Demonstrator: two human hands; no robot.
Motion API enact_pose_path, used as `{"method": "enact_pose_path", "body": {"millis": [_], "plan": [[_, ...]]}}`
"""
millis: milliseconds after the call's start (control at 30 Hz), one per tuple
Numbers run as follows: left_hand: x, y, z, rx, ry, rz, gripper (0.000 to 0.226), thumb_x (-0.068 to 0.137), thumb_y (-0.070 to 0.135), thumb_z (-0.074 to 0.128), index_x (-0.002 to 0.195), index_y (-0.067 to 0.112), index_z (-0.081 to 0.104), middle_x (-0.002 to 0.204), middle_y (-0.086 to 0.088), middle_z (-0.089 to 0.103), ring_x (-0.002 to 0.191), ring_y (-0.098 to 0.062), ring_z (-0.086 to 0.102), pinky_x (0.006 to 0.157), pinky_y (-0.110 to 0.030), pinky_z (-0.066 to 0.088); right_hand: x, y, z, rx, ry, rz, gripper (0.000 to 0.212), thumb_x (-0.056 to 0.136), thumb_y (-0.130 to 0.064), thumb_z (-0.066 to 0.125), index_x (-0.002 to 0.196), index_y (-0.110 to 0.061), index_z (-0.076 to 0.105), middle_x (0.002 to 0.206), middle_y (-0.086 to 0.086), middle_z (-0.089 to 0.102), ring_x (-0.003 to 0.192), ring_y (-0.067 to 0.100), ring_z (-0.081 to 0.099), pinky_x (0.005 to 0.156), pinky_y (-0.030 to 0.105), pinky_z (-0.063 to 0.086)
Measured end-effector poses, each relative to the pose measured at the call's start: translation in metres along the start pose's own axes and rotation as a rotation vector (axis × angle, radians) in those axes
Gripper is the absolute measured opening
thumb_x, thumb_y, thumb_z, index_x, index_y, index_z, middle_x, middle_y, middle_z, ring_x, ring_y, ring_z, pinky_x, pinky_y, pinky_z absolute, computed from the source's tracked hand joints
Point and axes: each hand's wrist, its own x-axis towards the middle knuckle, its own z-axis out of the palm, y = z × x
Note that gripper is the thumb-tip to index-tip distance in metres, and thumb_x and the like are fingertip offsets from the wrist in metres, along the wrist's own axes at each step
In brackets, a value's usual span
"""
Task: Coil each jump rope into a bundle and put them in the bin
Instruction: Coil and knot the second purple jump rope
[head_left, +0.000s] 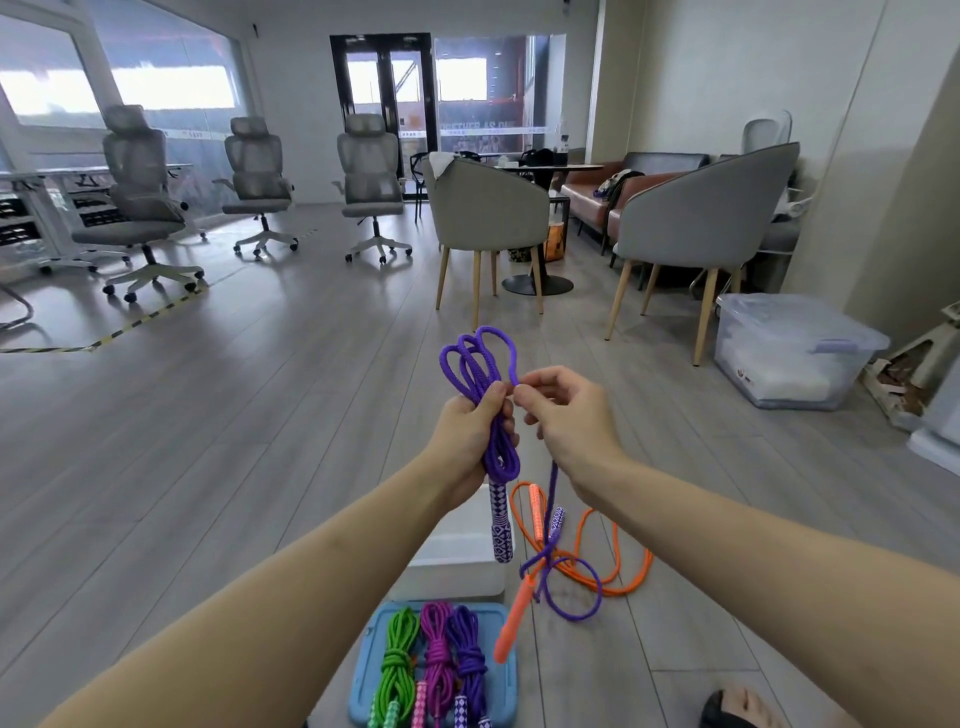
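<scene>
At twelve o'clock, on the far side of the room, a pale band runs across the glass partition beside the black-framed doors. It carries a line of dark capitals that seems to read "TOGETHER AS ONE"; the first letters are blurred, so the reading is not certain. At ten o'clock, a thin strip on the left glass wall bears small marks too faint to make out. At two o'clock, a small dark-printed label sits on the clear storage box, too small to read.
</scene>
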Motion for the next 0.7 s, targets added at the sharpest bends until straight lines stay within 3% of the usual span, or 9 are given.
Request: {"method": "enact_pose_path", "body": {"millis": [133, 333, 400, 467, 533, 600, 700], "plan": [[0.001, -0.002, 0.004, -0.054, -0.005, -0.030, 0.029, 0.108, 0.023, 0.048, 0.114, -0.001, 0.063, 0.073, -0.006, 0.055, 0.063, -0.015, 0.053, 0.067, -0.031, 0.050, 0.001, 0.001, 0.002, -0.003, -0.030, -0.002, 0.010, 0.097, -0.012, 0.068, 0.103, -0.011, 0.076, 0.084, 0.003, 0.073, 0.062, -0.004, 0.063, 0.060, 0.013, 0.049], [0.003, 0.001, 0.006, -0.071, 0.024, 0.010, 0.023, 0.107, 0.022, 0.050, 0.107, 0.004, 0.064, 0.087, -0.012, 0.067, 0.077, -0.023, 0.062, 0.069, -0.037, 0.055, 0.001, 0.001, 0.003, 0.025, -0.074, 0.114, 0.014, 0.095, -0.015, 0.072, 0.101, -0.006, 0.064, 0.085, 0.011, 0.068, 0.058, 0.008, 0.063, 0.055, 0.021, 0.052], [0.004, 0.009, 0.008, -0.112, 0.059, 0.030, 0.026, 0.108, 0.024, 0.047, 0.098, 0.006, 0.062, 0.081, -0.008, 0.072, 0.073, -0.023, 0.068, 0.062, -0.037, 0.057, -0.001, -0.001, 0.006, 0.096, -0.154, 0.188, 0.010, 0.098, -0.012, 0.067, 0.099, -0.006, 0.059, 0.080, 0.012, 0.064, 0.055, 0.013, 0.059, 0.050, 0.025, 0.049], [0.012, 0.019, 0.005, -0.202, 0.115, 0.067, 0.027, 0.109, 0.025, 0.045, 0.093, 0.008, 0.058, 0.075, -0.005, 0.068, 0.071, -0.019, 0.070, 0.065, -0.038, 0.058, -0.004, -0.002, 0.005, 0.116, -0.268, 0.191, 0.006, 0.103, -0.010, 0.058, 0.100, -0.005, 0.062, 0.074, 0.009, 0.061, 0.052, 0.014, 0.052, 0.047, 0.024, 0.041], [0.022, 0.028, -0.001, -0.340, 0.146, 0.090, 0.023, 0.110, 0.025, 0.043, 0.093, 0.012, 0.053, 0.069, 0.000, 0.057, 0.060, -0.014, 0.062, 0.066, -0.036, 0.059, -0.008, -0.004, -0.001, 0.054, -0.398, 0.155, 0.015, 0.105, -0.013, 0.054, 0.108, -0.004, 0.066, 0.071, 0.008, 0.060, 0.052, 0.014, 0.050, 0.048, 0.024, 0.039], [0.028, 0.036, -0.006, -0.451, 0.147, 0.079, 0.022, 0.110, 0.026, 0.043, 0.092, 0.015, 0.050, 0.066, 0.004, 0.050, 0.050, -0.010, 0.050, 0.055, -0.028, 0.054, -0.008, -0.009, -0.011, -0.011, -0.499, 0.117, 0.018, 0.106, -0.017, 0.054, 0.113, -0.005, 0.065, 0.069, 0.008, 0.055, 0.053, 0.012, 0.048, 0.049, 0.023, 0.039], [0.031, 0.051, -0.014, -0.539, 0.140, 0.078, 0.024, 0.109, 0.029, 0.043, 0.092, 0.016, 0.051, 0.065, 0.005, 0.048, 0.045, -0.007, 0.040, 0.044, -0.020, 0.040, -0.005, -0.008, -0.032, -0.174, -0.560, 0.068, 0.025, 0.104, -0.027, 0.058, 0.103, -0.003, 0.063, 0.065, 0.005, 0.052, 0.054, 0.012, 0.044, 0.049, 0.023, 0.037]]}}
